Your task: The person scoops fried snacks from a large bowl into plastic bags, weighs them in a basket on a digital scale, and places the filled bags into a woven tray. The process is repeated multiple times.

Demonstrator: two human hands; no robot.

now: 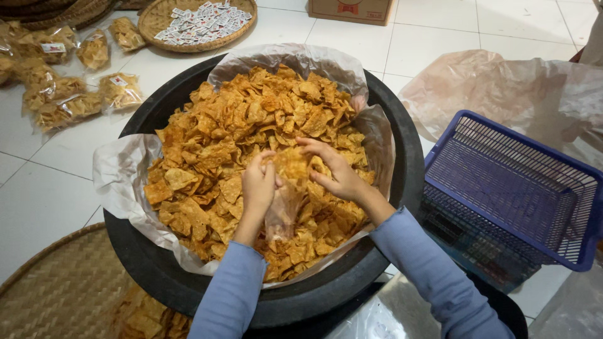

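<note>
A big black tub (402, 132), lined with clear plastic sheet (119, 169), is heaped with orange-brown fried chips (239, 119). Over the middle of the heap my left hand (259, 185) grips the mouth of a small clear plastic bag (282, 210) that hangs down partly filled with chips. My right hand (333, 169) is at the bag's mouth, its fingers closed on a bunch of chips (292, 162) pressed against the opening. Both arms wear light blue sleeves.
A blue plastic basket (521, 188) stands at the right, on crumpled clear plastic (502, 81). Sealed chip bags (69, 88) lie on the white tile floor at upper left. A woven tray of small labels (201, 22) sits behind, another woven tray (63, 289) at lower left, a cardboard box (352, 9) at top.
</note>
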